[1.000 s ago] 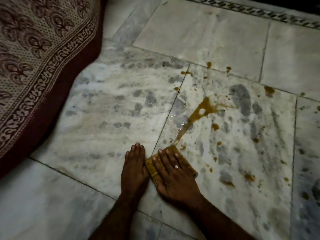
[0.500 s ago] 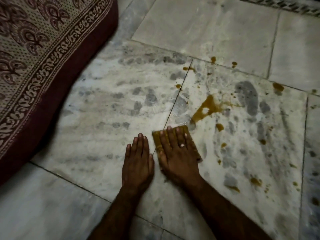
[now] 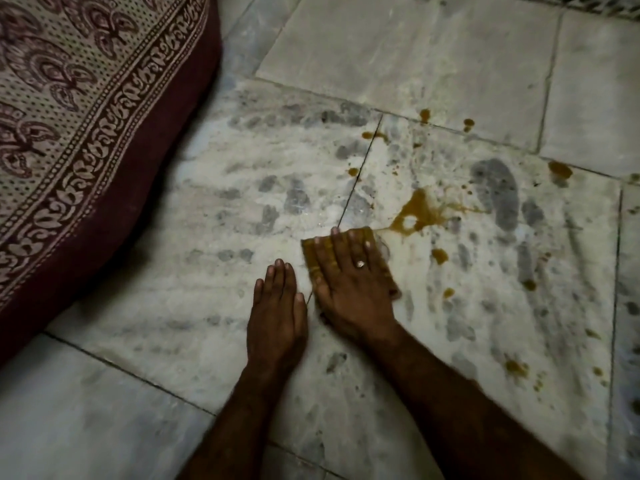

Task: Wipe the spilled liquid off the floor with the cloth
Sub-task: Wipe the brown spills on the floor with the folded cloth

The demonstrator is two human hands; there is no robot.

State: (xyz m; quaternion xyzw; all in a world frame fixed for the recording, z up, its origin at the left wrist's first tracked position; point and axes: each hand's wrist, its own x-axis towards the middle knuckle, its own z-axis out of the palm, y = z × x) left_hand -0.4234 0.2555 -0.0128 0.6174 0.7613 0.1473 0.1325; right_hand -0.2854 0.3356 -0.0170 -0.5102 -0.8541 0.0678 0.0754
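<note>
A brown puddle of spilled liquid (image 3: 417, 214) lies on the white marble floor (image 3: 207, 237), with smaller brown drops (image 3: 439, 255) scattered around it. My right hand (image 3: 349, 285), wearing a ring, presses flat on a folded yellow cloth (image 3: 379, 263). The cloth's far edge sits just short of the puddle's near edge. My left hand (image 3: 277, 317) rests flat on the floor beside it, fingers together, holding nothing.
A maroon mattress edge with a patterned cover (image 3: 86, 133) fills the left side. More brown drops sit far right (image 3: 560, 169) and near right (image 3: 516, 367). Tile joints cross the floor.
My right hand has pushed the cloth forward along the floor up to the puddle, and the thin brown streak below the puddle is gone. My left hand stays planted.
</note>
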